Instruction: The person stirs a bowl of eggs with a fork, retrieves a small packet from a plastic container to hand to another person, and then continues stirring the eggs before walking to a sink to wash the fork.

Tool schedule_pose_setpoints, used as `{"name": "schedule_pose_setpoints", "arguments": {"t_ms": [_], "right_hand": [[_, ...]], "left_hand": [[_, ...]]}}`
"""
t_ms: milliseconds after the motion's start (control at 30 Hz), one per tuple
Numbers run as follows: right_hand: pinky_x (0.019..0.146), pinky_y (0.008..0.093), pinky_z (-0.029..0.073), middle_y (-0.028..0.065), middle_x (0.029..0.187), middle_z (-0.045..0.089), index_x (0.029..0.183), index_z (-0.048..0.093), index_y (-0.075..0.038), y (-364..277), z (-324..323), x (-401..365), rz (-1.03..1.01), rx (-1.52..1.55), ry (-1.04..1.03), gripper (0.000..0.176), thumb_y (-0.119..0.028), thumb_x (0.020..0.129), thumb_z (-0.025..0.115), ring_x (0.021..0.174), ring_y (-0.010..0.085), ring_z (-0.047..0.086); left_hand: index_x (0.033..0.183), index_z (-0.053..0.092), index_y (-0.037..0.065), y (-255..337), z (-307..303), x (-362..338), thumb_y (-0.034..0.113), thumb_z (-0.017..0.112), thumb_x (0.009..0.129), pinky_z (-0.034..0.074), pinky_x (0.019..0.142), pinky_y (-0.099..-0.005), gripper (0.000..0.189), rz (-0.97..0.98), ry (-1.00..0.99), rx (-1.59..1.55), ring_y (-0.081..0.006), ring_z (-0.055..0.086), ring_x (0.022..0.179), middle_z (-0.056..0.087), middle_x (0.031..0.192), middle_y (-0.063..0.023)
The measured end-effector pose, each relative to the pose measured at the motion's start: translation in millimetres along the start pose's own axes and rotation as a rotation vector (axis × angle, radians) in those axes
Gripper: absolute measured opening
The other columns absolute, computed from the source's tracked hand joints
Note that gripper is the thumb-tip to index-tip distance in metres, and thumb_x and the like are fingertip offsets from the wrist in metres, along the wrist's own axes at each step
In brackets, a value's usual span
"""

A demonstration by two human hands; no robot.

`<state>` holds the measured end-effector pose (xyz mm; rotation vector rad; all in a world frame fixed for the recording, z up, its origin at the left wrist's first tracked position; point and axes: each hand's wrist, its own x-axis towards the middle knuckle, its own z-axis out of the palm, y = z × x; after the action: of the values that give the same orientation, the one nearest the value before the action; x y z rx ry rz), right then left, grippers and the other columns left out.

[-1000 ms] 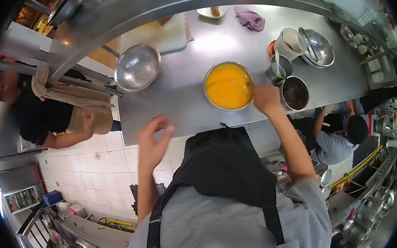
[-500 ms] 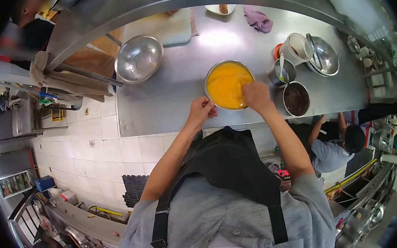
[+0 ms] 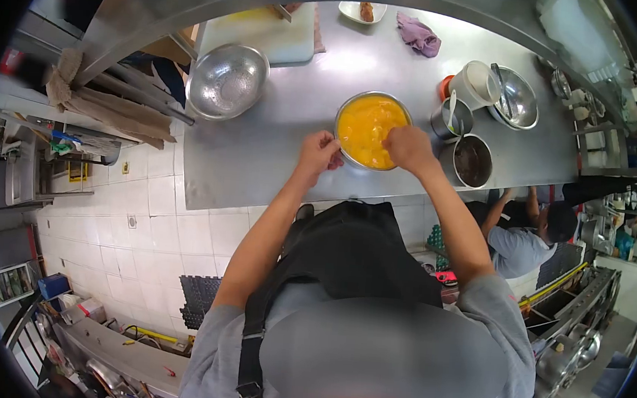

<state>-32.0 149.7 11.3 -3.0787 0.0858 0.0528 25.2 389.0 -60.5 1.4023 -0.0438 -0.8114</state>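
Note:
A metal bowl of yellow-orange liquid (image 3: 369,130), with bubbles on its surface, sits on the steel table (image 3: 276,167). At the bowl's lower left rim, my left hand (image 3: 320,155) pinches the edge. My right hand (image 3: 411,149) is closed over the right side of the bowl; whatever it holds is hidden by the fingers. Just right of the bowl are a small metal pot with a white spoon (image 3: 452,120) and a pot of dark contents (image 3: 472,162).
An empty metal bowl (image 3: 228,83) and a cutting board (image 3: 286,39) are at the left. Farther back lie a white dish (image 3: 362,12) and a purple cloth (image 3: 419,35). A white container (image 3: 475,86) and another bowl (image 3: 516,98) stand right. Another person (image 3: 525,241) works at the right.
My right hand has moved slightly within the bowl area, and the liquid's surface looks different. The view has shifted a little. My left hand stays at the rim.

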Motion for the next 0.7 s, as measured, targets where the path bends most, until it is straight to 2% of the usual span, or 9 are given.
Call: {"name": "schedule_pose_setpoints", "arguments": {"t_ms": [67, 167, 200, 300, 400, 500, 600, 700], "right_hand": [[0.064, 0.0480, 0.055, 0.0172, 0.070, 0.068, 0.071, 0.069, -0.005, 9, -20, 4, 0.152, 0.104, 0.118, 0.029, -0.027, 0.086, 0.059, 0.069, 0.0374, 0.068], [0.065, 0.0464, 0.055, 0.0160, 0.074, 0.070, 0.074, 0.070, -0.009, -2, 20, 3, 0.042, -0.047, 0.044, 0.021, -0.026, 0.083, 0.062, 0.073, 0.0332, 0.070], [0.064, 0.0466, 0.055, 0.0154, 0.074, 0.070, 0.075, 0.071, -0.009, -13, 10, 1, -0.054, -0.058, -0.058, 0.021, -0.026, 0.082, 0.062, 0.073, 0.0334, 0.070], [0.065, 0.0468, 0.056, 0.0151, 0.075, 0.070, 0.075, 0.071, -0.008, 7, -8, 13, 0.192, 0.040, 0.109, 0.021, -0.026, 0.082, 0.062, 0.074, 0.0335, 0.070], [0.067, 0.0466, 0.056, 0.0152, 0.076, 0.070, 0.076, 0.071, -0.007, -15, 19, 4, -0.008, -0.042, -0.015, 0.024, -0.027, 0.084, 0.061, 0.076, 0.0333, 0.070], [0.067, 0.0470, 0.056, 0.0152, 0.077, 0.071, 0.076, 0.071, -0.007, -3, -10, 9, 0.167, 0.128, 0.036, 0.025, -0.026, 0.086, 0.059, 0.075, 0.0329, 0.070], [0.068, 0.0471, 0.056, 0.0153, 0.078, 0.071, 0.076, 0.072, -0.008, -18, 24, 2, 0.023, -0.020, -0.018, 0.026, -0.027, 0.087, 0.058, 0.074, 0.0334, 0.070], [0.067, 0.0475, 0.055, 0.0160, 0.076, 0.070, 0.075, 0.071, -0.008, -3, -6, 4, 0.156, 0.164, 0.061, 0.026, -0.028, 0.087, 0.060, 0.073, 0.0342, 0.069]], "left_hand": [[0.092, 0.058, 0.008, -8, 5, -7, 0.024, 0.063, 0.095, 0.051, 0.057, -0.0284, 0.016, -0.042, -0.005, -0.006, -0.0133, 0.065, 0.064, 0.065, 0.077, -0.0031], [0.092, 0.058, 0.007, -26, 23, -12, 0.024, 0.063, 0.095, 0.052, 0.059, -0.0289, 0.018, -0.022, -0.026, -0.101, -0.0138, 0.064, 0.063, 0.064, 0.077, -0.0035], [0.092, 0.058, 0.007, -27, 25, -12, 0.024, 0.063, 0.095, 0.052, 0.060, -0.0290, 0.018, -0.001, -0.041, -0.140, -0.0140, 0.064, 0.063, 0.064, 0.077, -0.0036], [0.092, 0.058, 0.006, -28, 19, -4, 0.023, 0.063, 0.095, 0.051, 0.061, -0.0288, 0.018, 0.028, -0.040, -0.061, -0.0141, 0.064, 0.065, 0.064, 0.077, -0.0044], [0.092, 0.059, 0.005, -30, 14, -3, 0.022, 0.062, 0.096, 0.049, 0.061, -0.0282, 0.018, 0.078, -0.081, -0.110, -0.0136, 0.064, 0.067, 0.065, 0.077, -0.0043], [0.089, 0.058, 0.005, -26, 11, -1, 0.020, 0.061, 0.097, 0.044, 0.055, -0.0241, 0.017, 0.077, -0.081, 0.018, -0.0119, 0.064, 0.062, 0.064, 0.076, -0.0031], [0.089, 0.058, 0.006, -28, 14, -3, 0.020, 0.060, 0.097, 0.044, 0.056, -0.0238, 0.017, 0.084, -0.049, -0.016, -0.0118, 0.064, 0.063, 0.064, 0.076, -0.0030], [0.088, 0.058, 0.006, -20, 14, -5, 0.020, 0.060, 0.097, 0.044, 0.056, -0.0237, 0.017, 0.061, -0.057, 0.036, -0.0114, 0.064, 0.064, 0.063, 0.074, -0.0027]]}}
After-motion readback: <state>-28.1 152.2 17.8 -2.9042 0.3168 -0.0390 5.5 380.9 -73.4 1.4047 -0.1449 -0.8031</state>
